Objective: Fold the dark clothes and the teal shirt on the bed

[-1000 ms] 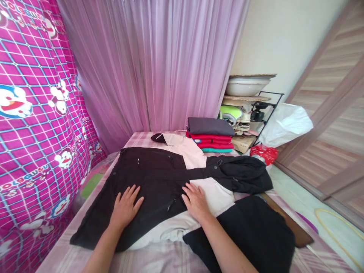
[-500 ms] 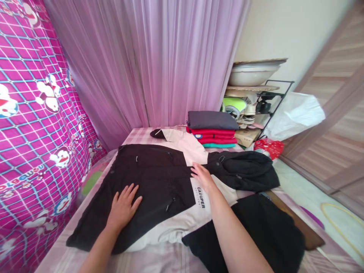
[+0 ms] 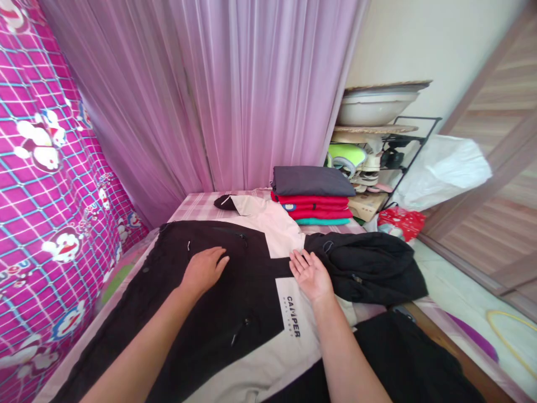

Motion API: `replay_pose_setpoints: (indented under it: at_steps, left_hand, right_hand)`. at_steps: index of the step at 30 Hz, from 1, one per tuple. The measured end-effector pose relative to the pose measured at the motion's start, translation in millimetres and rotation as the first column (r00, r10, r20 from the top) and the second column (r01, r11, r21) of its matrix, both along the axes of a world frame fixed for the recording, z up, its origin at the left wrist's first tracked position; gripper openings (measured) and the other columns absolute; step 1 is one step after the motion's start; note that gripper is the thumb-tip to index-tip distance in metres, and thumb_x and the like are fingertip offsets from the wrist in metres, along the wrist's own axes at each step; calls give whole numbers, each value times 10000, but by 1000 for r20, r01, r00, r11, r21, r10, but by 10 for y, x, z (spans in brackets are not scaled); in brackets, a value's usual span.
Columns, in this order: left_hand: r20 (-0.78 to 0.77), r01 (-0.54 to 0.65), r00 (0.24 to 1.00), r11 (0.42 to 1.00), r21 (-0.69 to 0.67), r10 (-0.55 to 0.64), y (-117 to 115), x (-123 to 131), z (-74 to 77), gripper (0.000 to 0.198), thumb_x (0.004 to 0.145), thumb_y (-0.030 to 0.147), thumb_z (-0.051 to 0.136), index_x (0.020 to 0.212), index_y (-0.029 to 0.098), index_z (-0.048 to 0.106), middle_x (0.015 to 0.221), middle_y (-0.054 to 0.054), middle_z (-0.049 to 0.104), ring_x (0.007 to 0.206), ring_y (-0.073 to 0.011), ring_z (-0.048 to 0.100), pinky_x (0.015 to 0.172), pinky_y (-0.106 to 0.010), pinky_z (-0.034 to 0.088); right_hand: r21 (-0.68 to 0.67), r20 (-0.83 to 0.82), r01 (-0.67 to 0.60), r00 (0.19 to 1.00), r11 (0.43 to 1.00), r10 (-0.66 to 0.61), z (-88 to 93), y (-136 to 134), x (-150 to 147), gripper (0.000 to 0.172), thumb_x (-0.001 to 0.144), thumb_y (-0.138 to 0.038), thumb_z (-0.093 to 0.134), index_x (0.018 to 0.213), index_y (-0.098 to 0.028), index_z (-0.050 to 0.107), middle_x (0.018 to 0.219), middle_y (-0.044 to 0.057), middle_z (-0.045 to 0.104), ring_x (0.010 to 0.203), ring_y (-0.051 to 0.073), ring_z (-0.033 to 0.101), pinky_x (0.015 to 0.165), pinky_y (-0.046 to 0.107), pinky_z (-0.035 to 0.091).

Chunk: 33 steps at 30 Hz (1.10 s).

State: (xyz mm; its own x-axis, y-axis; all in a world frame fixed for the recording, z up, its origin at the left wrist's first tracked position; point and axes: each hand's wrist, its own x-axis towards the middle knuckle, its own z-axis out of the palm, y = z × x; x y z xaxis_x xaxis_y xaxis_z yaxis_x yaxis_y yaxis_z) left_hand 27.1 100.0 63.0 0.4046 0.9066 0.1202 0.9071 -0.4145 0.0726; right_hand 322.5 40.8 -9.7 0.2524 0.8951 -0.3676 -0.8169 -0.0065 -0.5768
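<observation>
A black and white jacket (image 3: 235, 296) lies spread flat on a bed with a pink checked sheet (image 3: 197, 206). My left hand (image 3: 204, 270) rests palm down on the jacket's black front, fingers together and stretched out. My right hand (image 3: 309, 274) lies open, palm turned up, at the jacket's collar, right beside the black hood (image 3: 369, 263), which spreads to the right. A white sleeve (image 3: 264, 215) with a black cuff reaches toward the far end of the bed.
A stack of folded clothes (image 3: 312, 196), grey on red and teal, sits at the bed's far end before a purple curtain (image 3: 235, 95). A rack with a basin (image 3: 373, 109), shoes and a white bag (image 3: 440, 170) stands right. Cartoon-print fabric (image 3: 46, 184) hangs left.
Both hands have slid forward along the jacket toward its collar. My right hand has turned palm up beside the hood, uncovering the printed lettering on the white panel.
</observation>
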Motion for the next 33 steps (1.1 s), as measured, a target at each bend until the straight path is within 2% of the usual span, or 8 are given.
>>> replay_pose_setpoints:
  at_steps: [3,6,13,16,19,25,30,33]
  left_hand:
    - [57,87,995,996,-7,-86,510,455,-34,491,987,428,298,1324,209,582,1411,-71,585,1326,-207,504,1131,-339,335]
    - [82,87,993,994,-62,-82,978,760,-149,469,976,400,348,1355,208,549,1469,-87,527,1375,-230,444,1151,-390,295]
    - [118,-77,988,978,-193,101,1541,924,-498,429,939,437,392,1283,286,600,1472,-75,525,1384,-281,427,1127,-548,281]
    - [160,-164,966,957,-239,205,1800,941,-437,424,906,457,444,1097,183,705,1307,-192,639,1259,-359,547,1051,-545,368]
    - [233,-227,926,930,-290,298,2109,893,-301,332,823,430,589,940,152,728,1156,-217,703,1165,-378,609,990,-496,430]
    - [438,-272,746,830,-487,501,2476,873,-253,269,845,383,633,843,121,695,799,-138,720,830,-271,700,739,-372,544]
    - [639,-176,520,803,-569,567,2604,1169,-209,385,912,394,604,1216,159,590,1213,-98,622,1029,-219,630,863,-438,551]
    - [740,-101,403,830,-548,538,2688,1319,-114,340,948,361,552,1240,186,560,1181,-82,644,1006,-187,645,845,-383,555]
  right_hand:
    - [-10,58,-11,998,1000,11,-35,27,15,231,906,-407,489,1064,-277,595,1281,69,651,1188,191,622,983,404,521]
    - [-15,98,-14,995,1000,16,-53,51,18,258,903,-413,481,1074,-271,610,1338,78,622,1215,202,606,973,408,525]
    - [-59,39,-8,999,998,10,-27,62,-22,257,914,-360,474,1070,-261,653,1329,62,640,1185,189,626,971,368,520]
    - [-92,4,17,1000,996,-16,12,59,-45,248,908,-317,484,1061,-255,669,1305,54,658,1174,190,632,961,368,526]
    - [-106,-17,23,1000,994,-25,18,58,-49,240,902,-289,496,1052,-249,679,1309,55,657,1177,185,629,946,348,531]
    - [-70,25,0,1000,998,2,-53,72,-38,221,878,-314,543,1034,-264,690,1297,57,664,1190,203,623,937,364,535]
    - [-62,56,1,998,998,2,-84,71,-33,228,865,-333,568,1043,-260,690,1284,65,671,1189,215,624,923,372,539]
    - [-58,68,-5,998,998,9,-96,60,-36,244,851,-352,597,1057,-260,690,1294,67,665,1195,218,618,915,365,540]
